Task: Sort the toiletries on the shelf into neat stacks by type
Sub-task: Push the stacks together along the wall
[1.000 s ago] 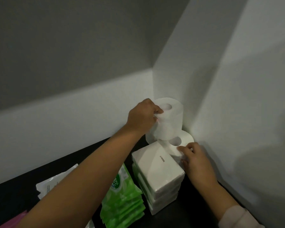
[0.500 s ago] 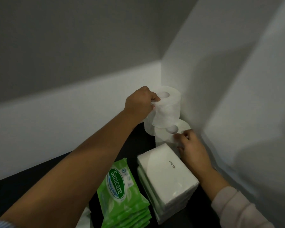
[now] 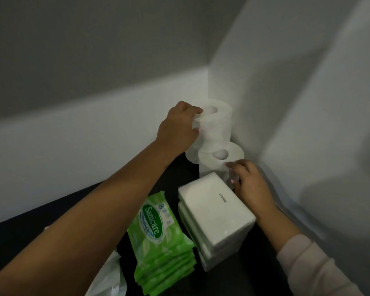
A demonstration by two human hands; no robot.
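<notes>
White toilet rolls stand in the shelf's back right corner. My left hand (image 3: 178, 127) grips the upper roll (image 3: 217, 122), which sits on a lower roll whose edge shows at its left. My right hand (image 3: 247, 182) holds the side of a nearer roll (image 3: 224, 158) with curled fingers. In front of that roll is a stack of white tissue packs (image 3: 217, 212). To its left lies a stack of green Sanicare wipe packs (image 3: 160, 242).
The black shelf (image 3: 26, 229) is bounded by a white back wall (image 3: 94, 129) and a white side wall (image 3: 308, 103) close on the right. A clear plastic wrapper (image 3: 107, 276) lies at the lower left, partly hidden by my left arm.
The camera has tipped down and moved closer, so the stacks sit lower in view. Both hands keep their hold on the same rolls; the upper roll looks settled more upright.
</notes>
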